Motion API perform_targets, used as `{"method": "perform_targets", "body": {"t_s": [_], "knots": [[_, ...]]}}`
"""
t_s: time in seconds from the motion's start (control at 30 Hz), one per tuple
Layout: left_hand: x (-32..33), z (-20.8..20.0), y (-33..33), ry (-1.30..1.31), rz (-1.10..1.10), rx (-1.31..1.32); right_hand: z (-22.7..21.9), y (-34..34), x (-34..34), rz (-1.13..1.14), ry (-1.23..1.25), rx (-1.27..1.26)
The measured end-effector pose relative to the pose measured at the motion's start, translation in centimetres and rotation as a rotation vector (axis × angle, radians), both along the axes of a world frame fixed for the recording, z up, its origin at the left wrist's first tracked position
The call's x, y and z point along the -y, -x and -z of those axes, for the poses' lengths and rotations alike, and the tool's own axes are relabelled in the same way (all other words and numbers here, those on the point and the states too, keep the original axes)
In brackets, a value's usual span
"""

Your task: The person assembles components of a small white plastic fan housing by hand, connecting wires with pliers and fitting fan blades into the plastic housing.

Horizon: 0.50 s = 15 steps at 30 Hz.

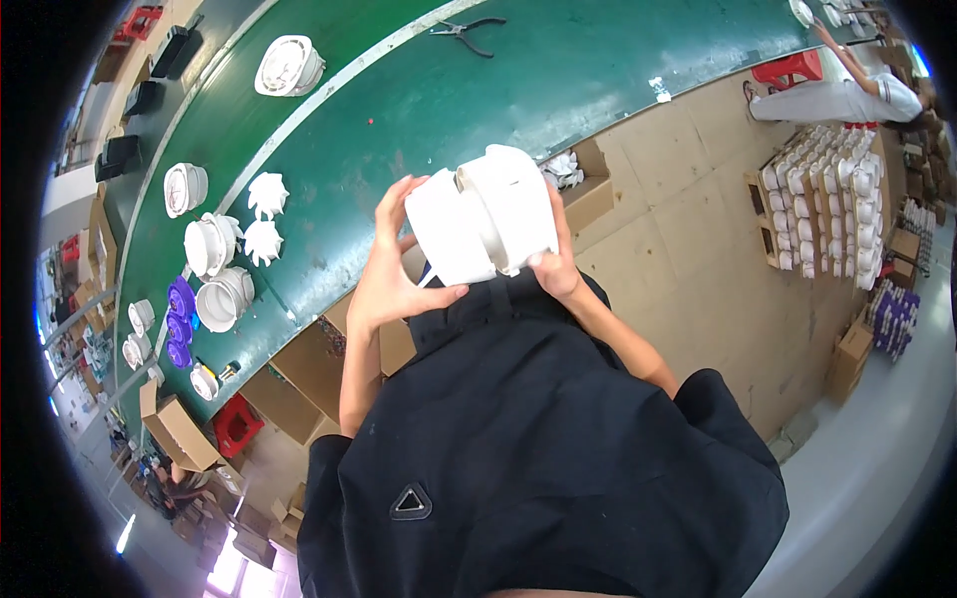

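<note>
Plastic housing point(523, 204), plain white. Workbench point(409, 130), deep green, with one long white stripe point(369, 59) and scattered pale scuffs. Finned impellers point(265, 242), two, white. Row of moulded parts point(179, 321), vivid purple. Pliers point(459, 31), metal-grey head, dark handles. Work garment point(528, 429), solid black; triangular badge point(410, 503), black, pale inner outline. Floor point(698, 259), tan, crossed by faint darker lines, marked with small dark spots. Stool point(237, 427), bright red. Open carton point(179, 434), plain brown. Stacked housings point(827, 199), white rows between brown dividers. Co-worker's trousers point(812, 103), white.
</note>
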<state>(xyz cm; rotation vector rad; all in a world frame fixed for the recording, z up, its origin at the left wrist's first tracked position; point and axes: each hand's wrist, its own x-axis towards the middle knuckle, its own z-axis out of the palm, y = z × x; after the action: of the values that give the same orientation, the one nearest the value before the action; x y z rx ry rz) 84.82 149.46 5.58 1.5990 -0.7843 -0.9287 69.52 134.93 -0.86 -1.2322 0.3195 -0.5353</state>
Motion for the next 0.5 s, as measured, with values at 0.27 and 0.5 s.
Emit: {"method": "perform_targets", "body": {"t_s": [0.27, 0.5], "knots": [[-0.46, -0.11, 0.63, -0.030, -0.029, 0.455, -0.72, 0.01, 0.23, -0.020, -0.274, 0.024], [-0.99, -0.45, 0.32, -0.004, 0.034, 0.605, -0.25, 0.03, -0.16, -0.081, -0.327, 0.047]]}}
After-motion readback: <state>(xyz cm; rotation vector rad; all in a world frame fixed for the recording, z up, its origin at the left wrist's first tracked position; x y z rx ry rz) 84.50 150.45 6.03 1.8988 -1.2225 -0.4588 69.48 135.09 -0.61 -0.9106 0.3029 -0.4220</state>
